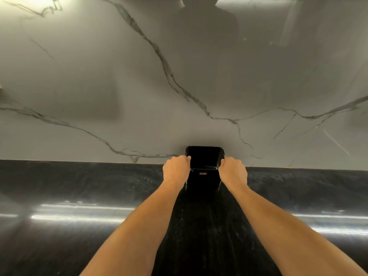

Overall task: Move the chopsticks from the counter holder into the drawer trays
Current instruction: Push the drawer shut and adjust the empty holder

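Curled fingers of the left grip (176, 168) hold the left side of the black holder (204, 159). The holder stands on the dark, shiny worktop (79, 188), right up against the grey marble wall (99, 76). Its inside is too dark to see into. The right grip (233, 170) curls its fingers round the holder's right edge. Both arms reach straight out.
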